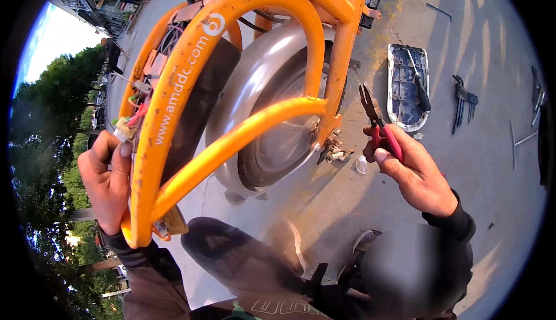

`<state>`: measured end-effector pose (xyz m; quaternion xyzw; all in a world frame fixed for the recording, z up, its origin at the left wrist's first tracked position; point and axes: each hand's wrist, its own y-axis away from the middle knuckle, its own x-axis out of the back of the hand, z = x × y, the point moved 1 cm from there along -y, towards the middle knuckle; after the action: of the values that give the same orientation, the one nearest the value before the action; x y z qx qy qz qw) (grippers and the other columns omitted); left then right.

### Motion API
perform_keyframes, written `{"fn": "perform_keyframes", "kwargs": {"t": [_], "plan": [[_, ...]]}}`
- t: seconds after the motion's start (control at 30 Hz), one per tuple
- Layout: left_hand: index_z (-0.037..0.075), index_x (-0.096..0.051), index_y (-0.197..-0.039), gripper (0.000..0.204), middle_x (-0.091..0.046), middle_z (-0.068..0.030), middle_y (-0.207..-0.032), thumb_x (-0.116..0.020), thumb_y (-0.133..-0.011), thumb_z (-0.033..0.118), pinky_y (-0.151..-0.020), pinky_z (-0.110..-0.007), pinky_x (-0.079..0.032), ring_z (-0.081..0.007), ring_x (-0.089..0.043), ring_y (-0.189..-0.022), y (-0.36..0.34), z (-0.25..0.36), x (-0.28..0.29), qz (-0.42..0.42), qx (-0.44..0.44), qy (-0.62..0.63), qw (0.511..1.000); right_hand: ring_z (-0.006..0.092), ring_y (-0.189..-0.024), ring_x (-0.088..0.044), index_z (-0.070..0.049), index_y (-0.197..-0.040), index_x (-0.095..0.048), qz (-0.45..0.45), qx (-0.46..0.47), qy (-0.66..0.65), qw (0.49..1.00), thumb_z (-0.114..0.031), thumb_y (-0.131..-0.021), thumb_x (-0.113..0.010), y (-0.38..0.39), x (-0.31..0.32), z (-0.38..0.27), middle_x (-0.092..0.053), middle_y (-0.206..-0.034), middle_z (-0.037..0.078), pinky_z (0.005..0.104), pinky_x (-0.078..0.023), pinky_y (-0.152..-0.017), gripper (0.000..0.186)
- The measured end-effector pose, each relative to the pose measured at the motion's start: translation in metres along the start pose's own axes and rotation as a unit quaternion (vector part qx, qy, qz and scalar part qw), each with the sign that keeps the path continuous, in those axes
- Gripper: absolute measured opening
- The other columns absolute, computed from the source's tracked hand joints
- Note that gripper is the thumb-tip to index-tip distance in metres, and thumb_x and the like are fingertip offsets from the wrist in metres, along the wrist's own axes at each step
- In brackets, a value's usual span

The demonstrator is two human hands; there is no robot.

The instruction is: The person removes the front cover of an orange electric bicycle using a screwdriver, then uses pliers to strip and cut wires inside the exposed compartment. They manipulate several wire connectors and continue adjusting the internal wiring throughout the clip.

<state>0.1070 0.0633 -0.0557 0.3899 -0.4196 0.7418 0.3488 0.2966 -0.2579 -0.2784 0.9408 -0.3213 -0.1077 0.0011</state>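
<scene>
While the left hand [106, 175] pinches a small white plastic connector [123, 130] beside the orange tubular metal frame [223, 146], apparently to steady it, the right hand [417, 172] curls around red-handled needle-nose pliers [377, 122], seemingly leaving their dark jaws free.

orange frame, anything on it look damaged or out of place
Yes: the orange frame is darkly speckled, perhaps from chipped paint or dirt. Coloured wires also lie exposed along its left side, above the left hand, whose fingers pinch a white connector; wiring would usually sit covered. Nothing looks plainly bent.
</scene>
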Motion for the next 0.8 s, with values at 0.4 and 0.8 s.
{"fn": "perform_keyframes", "kwargs": {"t": [0.4, 0.8], "plan": [[0.001, -0.055, -0.079, 0.029, -0.045, -0.0080, -0.058, -0.060, -0.104, 0.015, -0.051, -0.033, -0.034, -0.0178, -0.042, -0.050, -0.001, 0.014, 0.006, -0.068, -0.058, -0.122, 0.989, 0.0119, -0.088, -0.056, -0.002, -0.132, -0.054, 0.077, -0.243, -0.039, 0.966, -0.017, -0.103, -0.057, 0.065, 0.019, 0.172, -0.059, -0.100, 0.003, 0.0295, -0.049, -0.074, 0.033], [0.000, -0.057, -0.090, 0.023, -0.050, -0.0007, -0.066, -0.057, -0.105, 0.017, -0.053, -0.027, -0.034, -0.0075, -0.043, -0.059, 0.006, 0.010, 0.017, -0.089, -0.013, -0.159, 0.983, 0.0447, -0.094, -0.066, 0.001, -0.107, -0.055, 0.135, -0.212, 0.410, 0.877, -0.021, -0.096, -0.062, 0.077, 0.024, 0.217, -0.067, -0.100, 0.024, 0.0555, -0.051, -0.078, 0.025]]}}
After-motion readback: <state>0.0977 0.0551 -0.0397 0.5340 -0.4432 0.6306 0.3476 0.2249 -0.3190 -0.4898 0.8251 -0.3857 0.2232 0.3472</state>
